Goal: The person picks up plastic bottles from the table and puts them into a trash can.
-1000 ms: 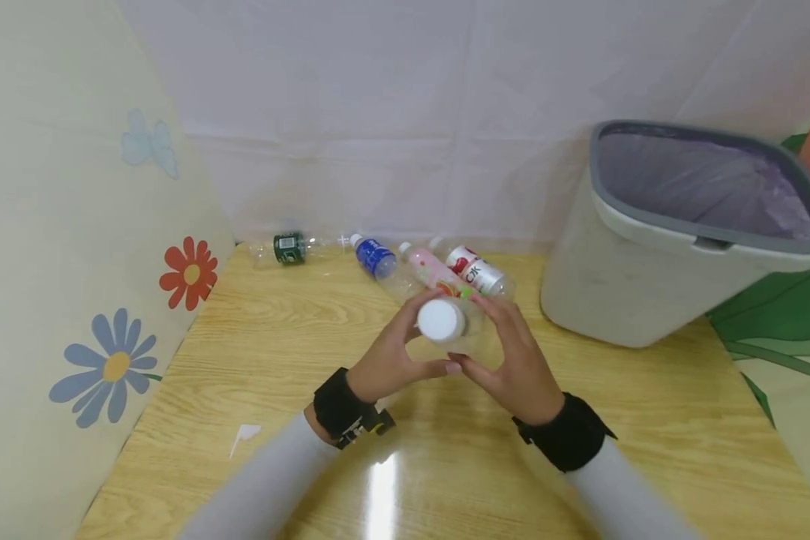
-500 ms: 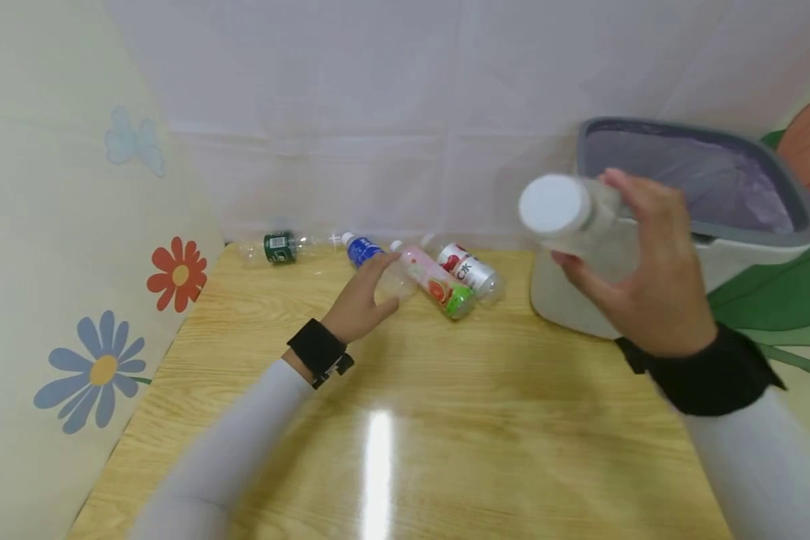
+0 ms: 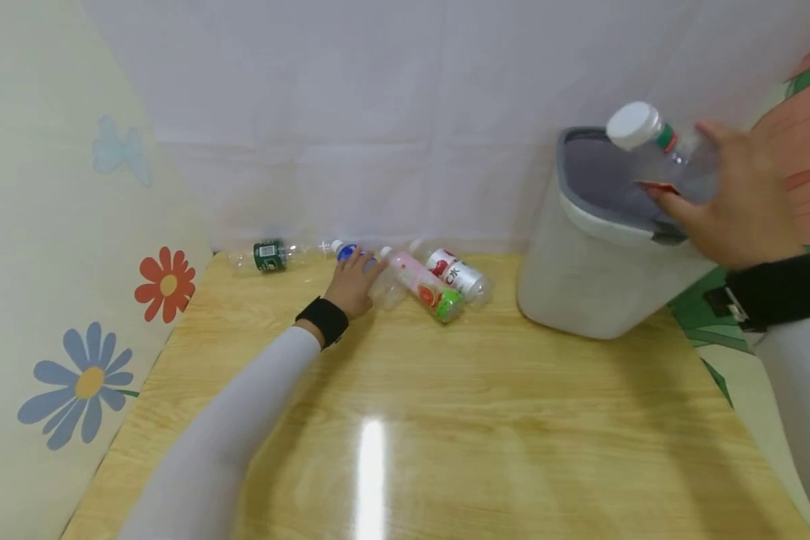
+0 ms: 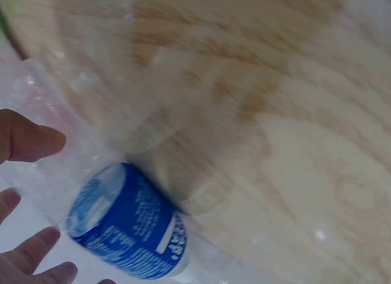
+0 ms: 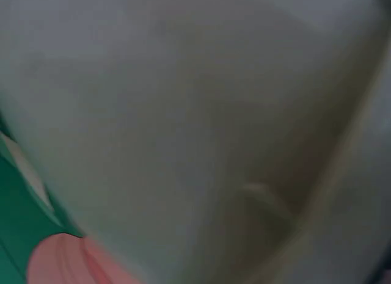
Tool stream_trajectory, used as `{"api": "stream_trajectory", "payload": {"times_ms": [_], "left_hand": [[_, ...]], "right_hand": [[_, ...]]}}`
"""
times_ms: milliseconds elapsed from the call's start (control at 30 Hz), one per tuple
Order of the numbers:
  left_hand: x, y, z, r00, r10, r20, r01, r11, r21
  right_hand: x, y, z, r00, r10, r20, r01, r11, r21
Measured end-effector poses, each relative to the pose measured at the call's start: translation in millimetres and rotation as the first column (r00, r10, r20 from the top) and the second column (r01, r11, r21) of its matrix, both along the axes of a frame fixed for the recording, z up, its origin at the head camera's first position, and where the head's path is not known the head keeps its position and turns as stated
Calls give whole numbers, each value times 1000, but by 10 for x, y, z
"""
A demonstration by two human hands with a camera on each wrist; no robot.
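Observation:
My right hand [image 3: 749, 199] grips a clear plastic bottle [image 3: 698, 166] with a white cap, holding it tilted above the opening of the bin [image 3: 574, 277]. My left hand [image 3: 352, 289] reaches over a lying bottle with a blue label [image 4: 131, 226]. In the left wrist view, the thumb [image 4: 36, 140] and the spread fingers [image 4: 36, 247] lie at this bottle's clear end, and the hand partly covers it in the head view. Beside it lie a pink-labelled bottle [image 3: 415, 277] and a white-and-red-labelled bottle [image 3: 455, 271].
A clear bottle with a green label [image 3: 268, 256] lies at the back left of the wooden table [image 3: 445, 420]. A pale cloth wall [image 3: 310, 112] rises behind the table. The bin's outer wall [image 5: 153, 113] fills most of the right wrist view.
Both hands were on the white-capped bottle; the left let go and moved left to the blue-labelled bottle. The right hand carried the white-capped bottle up and right, over the bin.

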State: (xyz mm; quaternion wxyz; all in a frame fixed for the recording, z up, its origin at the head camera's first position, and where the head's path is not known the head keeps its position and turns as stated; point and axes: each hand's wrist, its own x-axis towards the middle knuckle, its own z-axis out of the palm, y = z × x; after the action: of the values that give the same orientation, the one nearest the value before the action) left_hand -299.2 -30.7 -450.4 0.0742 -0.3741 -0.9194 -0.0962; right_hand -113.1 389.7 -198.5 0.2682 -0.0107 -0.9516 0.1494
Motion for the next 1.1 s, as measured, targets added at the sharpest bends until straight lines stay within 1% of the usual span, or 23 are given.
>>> {"api": "stream_trajectory", "payload": {"times_ms": [100, 167, 233, 333, 467, 567, 633, 700, 733, 800, 833, 867, 933, 1000, 1033, 1067, 1100], "left_hand": [[-56, 0, -140, 1000, 12, 3, -11, 998, -58], [-63, -9, -217, 1000, 21, 11, -20, 997, -79], [-55, -20, -266, 1000, 25, 16, -24, 997, -78], [-41, -35, -282, 999, 31, 12, -31, 998, -52], [-28, -56, -229, 998, 51, 37, -51, 999, -7], [-24, -88, -172, 996, 61, 59, -64, 996, 58], [-17, -116, -135, 997, 51, 63, -59, 988, 142], [-5, -142, -104, 998, 29, 53, -41, 969, 244], [16, -155, -83, 998, 19, 54, -35, 955, 296], [81, -175, -15, 997, 0, 76, -30, 922, 386], [123, -183, 27, 996, -8, 87, -29, 906, 421], [173, -190, 72, 995, -17, 101, -30, 891, 453], [297, -193, 184, 991, -37, 125, -32, 861, 507], [428, -183, 300, 989, -73, 125, -9, 834, 551], [495, -172, 351, 989, -95, 113, 14, 819, 574], [565, -158, 411, 987, -122, 103, 37, 802, 596], [634, -142, 467, 985, -148, 90, 61, 785, 617]], "right_hand": [[-86, 155, -114, 997, -9, 77, 9, 1000, 0], [-113, 208, -183, 995, 3, 97, -3, 1000, -1], [-127, 227, -223, 994, 10, 105, -10, 1000, 4], [-141, 221, -224, 994, 14, 107, -14, 1000, -5], [-143, 204, -178, 994, 9, 109, -6, 1000, -25], [-101, 201, -166, 994, -4, 106, 11, 998, -63], [-55, 192, -175, 996, -13, 85, 20, 996, -90], [1, 150, -199, 999, -20, 37, 23, 995, -93], [25, 115, -215, 1000, -14, -2, 14, 996, -88], [71, 17, -256, 996, 30, -89, -36, 997, -71], [89, -43, -281, 988, 73, -136, -80, 996, -47], [104, -117, -312, 973, 124, -192, -132, 991, -28], [132, -291, -387, 933, 237, -270, -240, 970, 21], [156, -486, -478, 889, 340, -308, -336, 939, 66], [165, -597, -525, 866, 385, -318, -381, 921, 78], [172, -712, -577, 848, 418, -326, -417, 906, 78], [176, -820, -634, 834, 448, -321, -446, 891, 86]]}}
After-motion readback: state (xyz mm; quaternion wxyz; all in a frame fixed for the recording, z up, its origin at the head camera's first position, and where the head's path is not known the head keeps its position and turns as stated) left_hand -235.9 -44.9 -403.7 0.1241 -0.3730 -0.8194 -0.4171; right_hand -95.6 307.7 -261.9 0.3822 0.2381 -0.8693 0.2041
